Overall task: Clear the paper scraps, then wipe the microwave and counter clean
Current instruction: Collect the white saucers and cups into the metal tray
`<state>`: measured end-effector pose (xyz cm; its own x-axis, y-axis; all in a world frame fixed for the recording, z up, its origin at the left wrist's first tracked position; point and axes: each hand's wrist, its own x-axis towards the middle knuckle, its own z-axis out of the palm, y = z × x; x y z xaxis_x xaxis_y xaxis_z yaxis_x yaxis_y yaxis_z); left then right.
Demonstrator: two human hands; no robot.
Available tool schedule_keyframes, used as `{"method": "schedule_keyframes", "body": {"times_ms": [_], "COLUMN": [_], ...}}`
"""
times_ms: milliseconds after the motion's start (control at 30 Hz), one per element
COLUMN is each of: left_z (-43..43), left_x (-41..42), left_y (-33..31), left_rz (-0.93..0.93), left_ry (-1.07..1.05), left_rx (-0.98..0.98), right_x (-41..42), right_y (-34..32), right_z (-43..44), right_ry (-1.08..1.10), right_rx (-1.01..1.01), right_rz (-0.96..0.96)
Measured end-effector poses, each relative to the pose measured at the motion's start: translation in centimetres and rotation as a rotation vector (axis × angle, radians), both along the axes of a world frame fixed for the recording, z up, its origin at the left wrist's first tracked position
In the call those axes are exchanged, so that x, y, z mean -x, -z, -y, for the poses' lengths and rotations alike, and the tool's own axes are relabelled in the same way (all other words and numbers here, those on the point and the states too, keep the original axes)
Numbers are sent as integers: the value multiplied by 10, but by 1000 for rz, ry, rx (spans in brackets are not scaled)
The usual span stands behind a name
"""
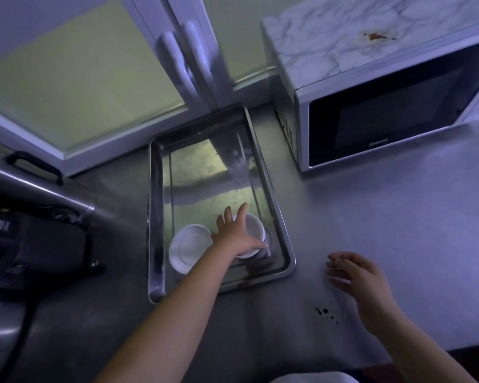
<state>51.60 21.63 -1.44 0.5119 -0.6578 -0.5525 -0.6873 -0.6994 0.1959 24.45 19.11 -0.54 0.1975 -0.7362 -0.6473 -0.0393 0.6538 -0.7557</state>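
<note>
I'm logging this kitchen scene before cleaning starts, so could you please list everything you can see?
metal tray: one, silver, on the counter left of the microwave.
white bowls: two, in the tray's near end.
microwave: one, white with a dark door, brown stain on its marbled top.
counter: one, steel, dark spots near the front edge.
cabinet doors: two, white frames, pale panels, behind the tray.
black appliance: one, far left.
left hand: on the right bowl.
right hand: fingers relaxed, over the counter.

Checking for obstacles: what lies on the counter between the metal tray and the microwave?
Head view: only bare steel counter between the rectangular metal tray and white microwave.
</note>
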Motion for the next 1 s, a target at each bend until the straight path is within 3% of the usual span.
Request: {"method": "schedule_keyframes", "body": {"times_ms": [133, 300, 467, 600, 667, 800, 900, 1000], "left_z": [8, 1, -11, -23, -37, -79, -119, -144], "left_x": [4, -2, -17, -34, -43, -33, -3, 34], "left_y": [13, 13, 13, 1, -6, -22, -42, -59], "left_rz": [-10, 29, -47, -242, -251, -270, -521, -762], "left_ry": [-21, 130, 47, -164, -347, -511, -543, -512], "left_rx": [-87, -91, -58, 200, 381, 597, 764, 804], "right_x": [-3, -1, 0, 3, 6, 10, 12, 13], "right_y": [-4, -4, -3, -7, -9, -19, -33, -47], "right_z": [9, 15, 7, 3, -1, -13, -32, -59], "right_ry": [-33, -42, -61, -90, -91, -46, 2, 95], "right_rx": [24, 24, 2, 21, 38, 66, 85, 90], "right_rz": [19, 26, 25, 10, -4, -39, -69, -100]}}
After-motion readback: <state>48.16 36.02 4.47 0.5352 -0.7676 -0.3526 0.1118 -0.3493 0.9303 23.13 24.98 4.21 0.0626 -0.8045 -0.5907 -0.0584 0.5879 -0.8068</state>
